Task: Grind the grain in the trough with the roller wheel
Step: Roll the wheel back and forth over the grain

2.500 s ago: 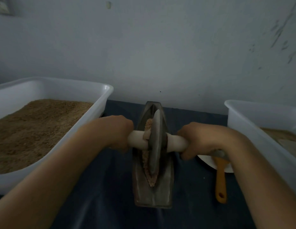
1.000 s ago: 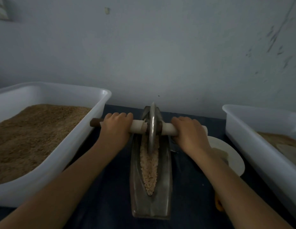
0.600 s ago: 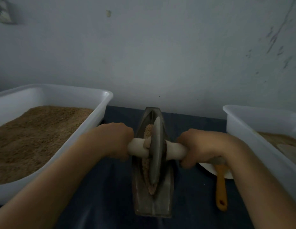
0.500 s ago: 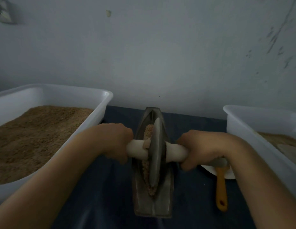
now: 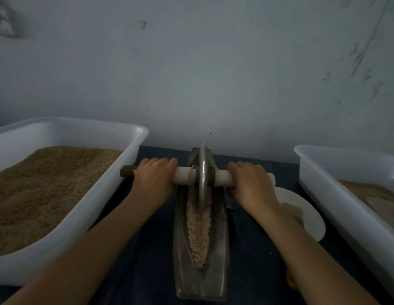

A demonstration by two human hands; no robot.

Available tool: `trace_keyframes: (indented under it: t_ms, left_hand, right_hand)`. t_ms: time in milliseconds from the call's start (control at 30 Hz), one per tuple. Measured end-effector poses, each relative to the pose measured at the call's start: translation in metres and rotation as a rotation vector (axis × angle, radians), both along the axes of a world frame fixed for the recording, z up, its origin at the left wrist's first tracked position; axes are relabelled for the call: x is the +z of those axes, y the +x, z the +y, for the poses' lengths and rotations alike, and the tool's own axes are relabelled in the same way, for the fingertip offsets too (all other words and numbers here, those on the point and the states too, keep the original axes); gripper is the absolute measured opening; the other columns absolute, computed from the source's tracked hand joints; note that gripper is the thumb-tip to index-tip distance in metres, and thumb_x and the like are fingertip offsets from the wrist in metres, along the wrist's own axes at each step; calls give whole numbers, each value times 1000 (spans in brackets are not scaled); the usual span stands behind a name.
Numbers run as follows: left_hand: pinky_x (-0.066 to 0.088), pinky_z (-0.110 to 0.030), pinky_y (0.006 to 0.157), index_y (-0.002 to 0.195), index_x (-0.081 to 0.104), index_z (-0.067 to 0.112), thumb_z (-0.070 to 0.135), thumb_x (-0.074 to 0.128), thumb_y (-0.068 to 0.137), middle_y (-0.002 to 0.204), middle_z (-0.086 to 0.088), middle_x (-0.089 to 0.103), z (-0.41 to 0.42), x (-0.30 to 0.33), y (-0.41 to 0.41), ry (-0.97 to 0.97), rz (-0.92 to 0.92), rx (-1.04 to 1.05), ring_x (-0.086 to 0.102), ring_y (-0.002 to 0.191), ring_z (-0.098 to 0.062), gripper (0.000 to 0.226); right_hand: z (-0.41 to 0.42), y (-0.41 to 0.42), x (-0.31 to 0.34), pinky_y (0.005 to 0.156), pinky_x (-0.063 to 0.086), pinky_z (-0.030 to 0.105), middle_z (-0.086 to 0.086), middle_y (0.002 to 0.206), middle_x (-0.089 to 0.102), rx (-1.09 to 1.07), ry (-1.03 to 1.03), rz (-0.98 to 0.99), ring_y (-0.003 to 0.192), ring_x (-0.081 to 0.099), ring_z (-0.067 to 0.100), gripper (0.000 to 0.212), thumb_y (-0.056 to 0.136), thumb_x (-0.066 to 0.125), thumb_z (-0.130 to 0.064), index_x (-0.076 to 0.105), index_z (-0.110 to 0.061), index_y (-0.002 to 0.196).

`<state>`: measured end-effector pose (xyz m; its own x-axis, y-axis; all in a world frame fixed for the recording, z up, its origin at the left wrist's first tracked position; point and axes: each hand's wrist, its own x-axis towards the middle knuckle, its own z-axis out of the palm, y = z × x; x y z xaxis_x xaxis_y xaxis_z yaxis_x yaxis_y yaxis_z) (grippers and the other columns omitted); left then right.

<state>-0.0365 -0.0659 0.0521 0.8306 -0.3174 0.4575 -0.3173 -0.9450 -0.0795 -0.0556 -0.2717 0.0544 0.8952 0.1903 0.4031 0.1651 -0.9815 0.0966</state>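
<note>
A boat-shaped metal trough (image 5: 221, 249) lies lengthwise on the dark cloth in front of me. A strip of crushed pale grain (image 5: 198, 230) fills its groove. The metal roller wheel (image 5: 202, 175) stands upright at the trough's far end, on a white axle handle (image 5: 184, 175). My left hand (image 5: 155, 176) grips the axle left of the wheel. My right hand (image 5: 250, 183) grips it on the right. Both arms are stretched forward.
A large white tub (image 5: 92, 194) of brown grain stands at the left, touching distance from the axle's dark left end (image 5: 126, 171). Another white tub (image 5: 337, 194) stands at the right. A white plate (image 5: 306, 212) lies under my right forearm. A wall rises close behind.
Half a second ago the wheel sat near the middle of the trough with my hands pulled close. Both hands have pushed it away to the far end, uncovering the grain.
</note>
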Motion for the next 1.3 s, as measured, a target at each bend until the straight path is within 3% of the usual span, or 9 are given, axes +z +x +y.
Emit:
trace_keyframes:
  t_ms: [233, 333, 433, 533, 700, 900, 1000, 1133, 1300]
  left_hand:
    - [44, -30, 85, 109, 53, 22, 33, 62, 84, 107, 1, 60, 3, 21, -18, 159, 368, -22, 58, 97, -16, 29]
    - [44, -24, 75, 108, 57, 23, 35, 66, 80, 95, 6, 60, 8, 32, -33, 250, 500, -81, 56, 84, -9, 31]
    - [40, -20, 66, 95, 57, 25, 35, 68, 78, 78, 10, 53, 11, 40, -40, 298, 584, -119, 53, 72, -6, 23]
    - [42, -21, 68, 100, 59, 23, 34, 67, 79, 85, 8, 58, 10, 40, -38, 304, 592, -105, 55, 75, -7, 25]
    - [46, -29, 80, 107, 56, 22, 32, 64, 82, 103, 2, 61, 4, 21, -17, 178, 399, -43, 59, 93, -15, 29]
    - [34, -27, 77, 94, 46, 22, 30, 61, 83, 101, 2, 60, 3, -8, 6, -26, -4, -19, 56, 93, -16, 20]
    - [34, -28, 79, 98, 50, 20, 30, 63, 82, 102, 1, 61, 2, -11, 6, -67, -72, -26, 56, 95, -18, 23]
    - [38, -28, 84, 102, 46, 23, 32, 60, 85, 106, 3, 59, 4, 0, 0, 14, 72, -49, 56, 96, -15, 23]
    - [43, -30, 86, 110, 51, 24, 33, 61, 85, 109, 3, 59, 7, 20, -22, 139, 336, -69, 57, 99, -14, 28]
  right_hand:
    - [3, -27, 31, 58, 39, 26, -1, 84, 59, 45, -55, 492, 79, 58, 17, 17, 79, 65, -26, 50, -20, 75]
    - [6, -46, 46, 57, 44, 24, -3, 77, 59, 100, -43, 671, 71, 58, 12, 12, 76, 68, -23, 57, -19, 79]
    - [7, -57, 56, 68, 51, 29, -1, 86, 64, 137, -41, 749, 82, 63, 14, 20, 74, 71, -25, 62, -17, 90]
    - [8, -54, 54, 62, 47, 25, -2, 81, 61, 142, -47, 740, 78, 61, 14, 16, 75, 69, -23, 61, -17, 87]
    - [6, -27, 34, 56, 40, 24, -2, 88, 61, 86, -31, 553, 81, 59, 16, 10, 79, 65, -24, 57, -22, 86]
    - [3, 1, -5, 65, 21, 30, 4, 89, 59, 93, 47, -113, 85, 54, 26, 16, 76, 65, -17, 50, -17, 83]
    - [2, 3, -10, 66, 22, 30, 8, 82, 60, 112, 89, -210, 78, 54, 29, 21, 68, 71, -9, 56, -11, 82]
    - [1, -2, 0, 63, 24, 29, -1, 93, 59, 38, 5, 43, 88, 55, 21, 10, 82, 58, -21, 49, -20, 87]
    - [3, -29, 26, 58, 41, 26, -3, 87, 60, 62, 7, 489, 78, 58, 15, 14, 77, 66, -27, 52, -26, 81]
